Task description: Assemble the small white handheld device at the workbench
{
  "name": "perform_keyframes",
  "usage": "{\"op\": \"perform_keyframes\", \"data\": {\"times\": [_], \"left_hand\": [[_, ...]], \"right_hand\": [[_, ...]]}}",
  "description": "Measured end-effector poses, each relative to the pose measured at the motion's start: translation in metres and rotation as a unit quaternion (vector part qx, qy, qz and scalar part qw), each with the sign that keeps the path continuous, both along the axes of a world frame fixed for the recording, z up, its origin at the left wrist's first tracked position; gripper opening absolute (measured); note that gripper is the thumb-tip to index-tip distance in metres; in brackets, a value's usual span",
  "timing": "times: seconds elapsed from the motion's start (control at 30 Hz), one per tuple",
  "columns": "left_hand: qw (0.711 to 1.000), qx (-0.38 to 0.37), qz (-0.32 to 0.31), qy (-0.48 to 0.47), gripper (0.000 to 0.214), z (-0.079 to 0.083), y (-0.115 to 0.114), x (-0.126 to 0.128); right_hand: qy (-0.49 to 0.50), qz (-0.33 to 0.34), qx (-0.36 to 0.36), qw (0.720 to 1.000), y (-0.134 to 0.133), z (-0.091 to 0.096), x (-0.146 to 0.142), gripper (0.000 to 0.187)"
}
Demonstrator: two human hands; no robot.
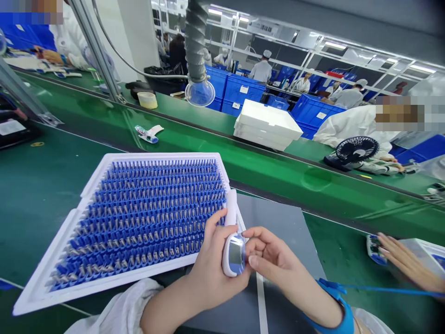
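A green bench (31, 195) carries a white tray (45, 273) and a grey mat (278, 222).

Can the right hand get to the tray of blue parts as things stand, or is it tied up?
Probably not freely. The right hand is pinching the white-and-blue handheld device that the left hand grips. The tray lies left, beyond both; nothing else blocks it.

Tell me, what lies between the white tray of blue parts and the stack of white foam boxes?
In the head view, only green belt lies between the white tray and the foam boxes; nothing rests on that stretch.
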State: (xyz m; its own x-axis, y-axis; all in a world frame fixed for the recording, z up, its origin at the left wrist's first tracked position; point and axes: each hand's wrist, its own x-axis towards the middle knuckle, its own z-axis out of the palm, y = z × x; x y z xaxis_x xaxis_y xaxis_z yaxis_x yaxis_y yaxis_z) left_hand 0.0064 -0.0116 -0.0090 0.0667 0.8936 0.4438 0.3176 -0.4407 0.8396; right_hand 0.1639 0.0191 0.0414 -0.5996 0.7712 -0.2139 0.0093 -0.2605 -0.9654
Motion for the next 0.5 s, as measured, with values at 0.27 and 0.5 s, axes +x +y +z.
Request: {"op": "perform_keyframes", "data": {"times": [0.27,0.5], "left_hand": [[0.997,0.033,0.044,0.051,0.056,-0.001,0.000,-0.001],[0.998,0.020,0.040,0.041,0.059,-0.001,-0.001,0.000]], "right_hand": [[-0.111,-0.070,0.214,0.968,-0.010,0.006,0.002,0.016],[-0.170,-0.046,0.304,0.936,-0.014,0.007,0.003,0.031]]}}
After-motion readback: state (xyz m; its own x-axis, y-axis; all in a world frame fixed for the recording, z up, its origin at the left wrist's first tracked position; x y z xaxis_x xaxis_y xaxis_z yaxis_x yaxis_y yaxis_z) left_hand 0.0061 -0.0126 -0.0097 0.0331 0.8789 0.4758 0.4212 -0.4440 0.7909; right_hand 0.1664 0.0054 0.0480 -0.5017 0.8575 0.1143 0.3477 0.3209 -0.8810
